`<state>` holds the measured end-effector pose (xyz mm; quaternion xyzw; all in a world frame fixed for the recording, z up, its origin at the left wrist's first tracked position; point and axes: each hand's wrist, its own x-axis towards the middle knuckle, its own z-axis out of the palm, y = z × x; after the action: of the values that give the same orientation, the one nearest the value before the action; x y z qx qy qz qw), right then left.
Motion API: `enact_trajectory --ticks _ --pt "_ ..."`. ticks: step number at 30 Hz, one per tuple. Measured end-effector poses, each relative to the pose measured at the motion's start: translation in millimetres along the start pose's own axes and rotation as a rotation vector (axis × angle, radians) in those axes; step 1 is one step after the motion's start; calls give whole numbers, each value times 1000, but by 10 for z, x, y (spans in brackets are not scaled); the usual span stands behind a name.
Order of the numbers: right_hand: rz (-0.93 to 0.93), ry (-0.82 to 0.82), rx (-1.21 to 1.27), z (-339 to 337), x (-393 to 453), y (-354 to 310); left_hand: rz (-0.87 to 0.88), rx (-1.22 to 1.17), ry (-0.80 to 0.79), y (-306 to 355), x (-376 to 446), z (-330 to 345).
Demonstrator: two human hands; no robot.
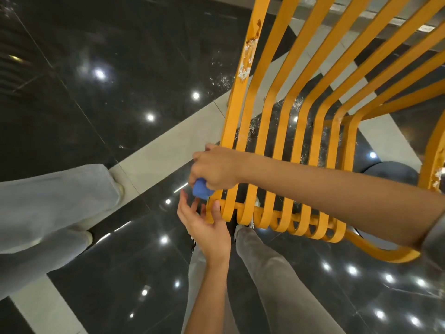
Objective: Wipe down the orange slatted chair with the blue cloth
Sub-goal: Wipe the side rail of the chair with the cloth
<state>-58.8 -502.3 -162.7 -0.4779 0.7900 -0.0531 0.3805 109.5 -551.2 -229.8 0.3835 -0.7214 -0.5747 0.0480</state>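
- Right hand [215, 168]: fingers curled round blue cloth [201, 191], at orange chair [284, 131] slats' curled ends.
- Left hand [204, 222]: fingers spread wide, thumb resting on outermost slat's curl.

Bare forearms, grey sleeve [433, 239], grey trousers [277, 273].
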Motion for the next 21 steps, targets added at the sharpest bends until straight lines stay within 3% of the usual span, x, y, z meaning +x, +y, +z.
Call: enact_trajectory --ticks 4,8,14,18,21 --pt "235 54 -97 -158 151 233 -1 4 -4 40 -12 -7" --pt "146 109 -218 68 119 -39 -23 6 5 63 -24 20" --pt "146 592 -128 585 -184 362 -54 21 -75 141 53 7" --pt "332 862 -106 452 -276 900 -66 28 -171 325 156 81" --pt "480 975 -32 324 -161 1011 -114 -42 -187 479 363 221"
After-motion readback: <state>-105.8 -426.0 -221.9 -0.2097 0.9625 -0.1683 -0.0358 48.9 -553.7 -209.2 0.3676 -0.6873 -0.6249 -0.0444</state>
